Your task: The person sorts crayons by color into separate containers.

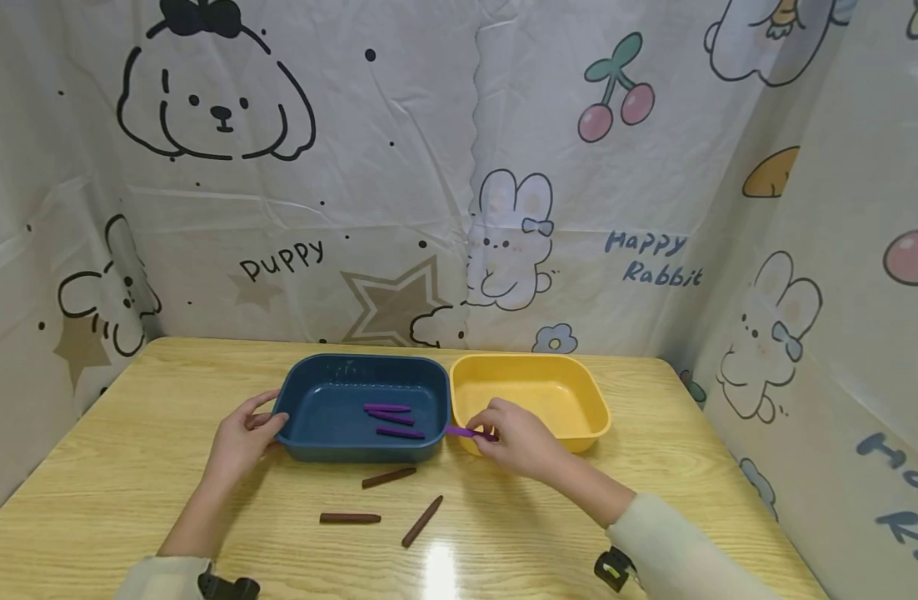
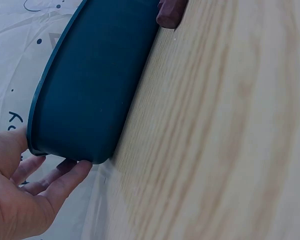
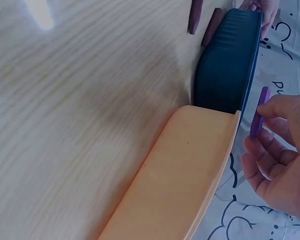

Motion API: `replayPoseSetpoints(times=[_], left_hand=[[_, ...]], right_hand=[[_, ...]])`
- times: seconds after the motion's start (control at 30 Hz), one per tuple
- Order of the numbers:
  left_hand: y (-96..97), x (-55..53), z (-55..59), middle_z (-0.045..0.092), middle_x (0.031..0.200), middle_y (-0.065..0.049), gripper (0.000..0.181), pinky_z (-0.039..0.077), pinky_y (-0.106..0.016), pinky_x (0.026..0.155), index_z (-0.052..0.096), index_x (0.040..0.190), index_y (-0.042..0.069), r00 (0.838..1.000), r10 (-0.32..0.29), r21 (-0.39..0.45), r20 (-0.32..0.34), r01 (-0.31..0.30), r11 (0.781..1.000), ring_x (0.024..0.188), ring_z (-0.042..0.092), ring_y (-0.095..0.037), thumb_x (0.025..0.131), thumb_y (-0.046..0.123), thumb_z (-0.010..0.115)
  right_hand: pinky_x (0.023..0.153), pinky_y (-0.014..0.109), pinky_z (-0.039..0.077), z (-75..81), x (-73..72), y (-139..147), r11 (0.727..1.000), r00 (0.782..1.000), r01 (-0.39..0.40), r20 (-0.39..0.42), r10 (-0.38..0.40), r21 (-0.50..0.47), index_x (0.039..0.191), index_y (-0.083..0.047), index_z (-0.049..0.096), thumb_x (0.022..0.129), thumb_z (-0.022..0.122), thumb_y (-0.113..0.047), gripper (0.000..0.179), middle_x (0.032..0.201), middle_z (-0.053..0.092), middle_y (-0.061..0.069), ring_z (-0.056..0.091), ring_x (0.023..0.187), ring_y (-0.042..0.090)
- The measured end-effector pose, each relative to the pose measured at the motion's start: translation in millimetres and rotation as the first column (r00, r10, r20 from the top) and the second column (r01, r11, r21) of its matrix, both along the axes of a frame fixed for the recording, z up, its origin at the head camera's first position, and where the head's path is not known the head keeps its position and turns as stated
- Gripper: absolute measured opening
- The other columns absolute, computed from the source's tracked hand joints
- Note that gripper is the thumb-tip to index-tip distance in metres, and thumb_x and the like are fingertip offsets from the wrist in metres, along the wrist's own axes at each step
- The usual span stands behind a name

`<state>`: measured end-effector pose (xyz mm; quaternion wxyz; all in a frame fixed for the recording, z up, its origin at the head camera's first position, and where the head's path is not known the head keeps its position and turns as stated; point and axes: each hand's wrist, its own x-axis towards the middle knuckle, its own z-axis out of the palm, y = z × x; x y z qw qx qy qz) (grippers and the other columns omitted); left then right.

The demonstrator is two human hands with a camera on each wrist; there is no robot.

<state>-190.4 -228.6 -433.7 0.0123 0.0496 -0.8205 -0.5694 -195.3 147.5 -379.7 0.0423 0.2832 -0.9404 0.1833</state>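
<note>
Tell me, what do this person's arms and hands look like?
The left sleeve and right sleeve are plain and pale, a greenish cream. By each cuff sits a small black device: the left device is cut off by the picture's edge; the right device shows a yellowish patch. The left hand and right hand wear no gloves.

Spreads out as a table (image 1: 279, 508) of pale yellow, grained wood, rounded at the far corners and marked by bright glare toward the front. Bears a dark blue tray (image 1: 365, 452) near the back and, just beside it on the right, a yellow tray (image 1: 534, 387), both upright. Carries, in front of the dark blue tray, three brown crayons (image 1: 388, 477) lying apart: one close to the near wall and slightly slanted, another farther left and nearly straight across, the third diagonal, tip away to the right.
</note>
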Motion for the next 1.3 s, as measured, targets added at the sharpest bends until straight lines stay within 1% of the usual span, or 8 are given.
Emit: replayPoseSetpoints(times=[0.3, 0.47, 0.6, 0.83, 1.0, 1.13, 1.3], left_hand=[[0.2, 0.0, 0.3, 0.049, 0.130, -0.031, 0.055, 0.057, -0.026, 0.075, 0.034, 0.144, 0.006, 1.000, 0.006, 0.004, 0.008, -0.006, 1.000, 0.082, 0.063, 0.002, 0.096, 0.026, 0.052], [0.6, -0.3, 0.2, 0.050, 0.130, -0.031, 0.055, 0.057, -0.027, 0.075, 0.034, 0.144, 0.006, 1.000, 0.007, -0.001, 0.008, -0.007, 1.000, 0.083, 0.064, 0.000, 0.096, 0.025, 0.053], [0.6, -0.2, 0.4, 0.049, 0.131, -0.032, 0.056, 0.057, -0.027, 0.075, 0.033, 0.145, 0.006, 1.000, 0.007, -0.008, 0.013, -0.007, 1.000, 0.085, 0.065, -0.002, 0.096, 0.026, 0.052], [0.4, -0.3, -0.9, 0.048, 0.132, -0.031, 0.057, 0.057, -0.027, 0.076, 0.033, 0.145, 0.007, 1.000, 0.006, -0.003, 0.020, -0.006, 1.000, 0.087, 0.066, -0.006, 0.096, 0.028, 0.052], [0.3, -0.8, -2.3, 0.049, 0.131, -0.031, 0.057, 0.057, -0.027, 0.076, 0.033, 0.145, 0.007, 1.000, 0.005, 0.007, 0.019, -0.005, 1.000, 0.085, 0.065, -0.002, 0.096, 0.028, 0.052], [0.8, -0.9, -2.0, 0.049, 0.131, -0.031, 0.056, 0.057, -0.027, 0.075, 0.033, 0.145, 0.007, 1.000, 0.009, 0.003, 0.020, -0.009, 1.000, 0.084, 0.065, -0.002, 0.096, 0.027, 0.052], [0.9, -1.0, -1.5, 0.049, 0.131, -0.031, 0.056, 0.057, -0.027, 0.075, 0.034, 0.145, 0.007, 1.000, 0.014, -0.004, 0.020, -0.014, 1.000, 0.085, 0.065, -0.003, 0.096, 0.027, 0.052]], right_hand=[[0.059, 0.018, 0.041, 3.3, -17.9, -13.3, 1.000, 1.000, 0.007, -0.001, -0.007, -0.003, 0.091, -0.013, 0.072, 0.083, 0.069, -0.018, 0.010, 0.076, 0.054, -0.004, 0.047, 0.068, 0.008], [0.058, 0.018, 0.041, 4.6, -28.4, -21.8, 1.000, 1.000, 0.011, 0.000, -0.011, -0.017, 0.091, -0.012, 0.073, 0.084, 0.069, -0.018, 0.010, 0.076, 0.054, -0.002, 0.046, 0.067, 0.009], [0.059, 0.019, 0.041, 4.7, -36.5, -29.2, 1.000, 1.000, 0.016, 0.009, -0.016, -0.011, 0.092, -0.012, 0.072, 0.085, 0.067, -0.017, 0.010, 0.077, 0.054, -0.001, 0.046, 0.067, 0.010], [0.063, 0.022, 0.043, 7.4, -46.7, -44.0, 1.000, 1.000, 0.009, 0.028, -0.008, -0.011, 0.097, -0.010, 0.072, 0.086, 0.065, -0.017, 0.014, 0.081, 0.055, 0.001, 0.048, 0.071, 0.012], [0.060, 0.022, 0.041, 10.5, -54.4, -55.0, 1.000, 0.999, -0.004, 0.043, 0.005, -0.016, 0.100, -0.009, 0.072, 0.086, 0.065, -0.017, 0.017, 0.079, 0.055, 0.002, 0.047, 0.069, 0.012], [0.060, 0.022, 0.041, 10.8, -59.8, -62.9, 1.000, 0.999, 0.000, 0.050, 0.001, -0.002, 0.100, -0.009, 0.071, 0.087, 0.064, -0.017, 0.017, 0.080, 0.055, 0.003, 0.047, 0.069, 0.012], [0.058, 0.021, 0.040, 10.7, -65.4, -71.1, 1.000, 1.000, 0.005, 0.030, -0.006, 0.030, 0.101, -0.010, 0.071, 0.087, 0.064, -0.017, 0.017, 0.080, 0.055, 0.004, 0.047, 0.068, 0.012]])
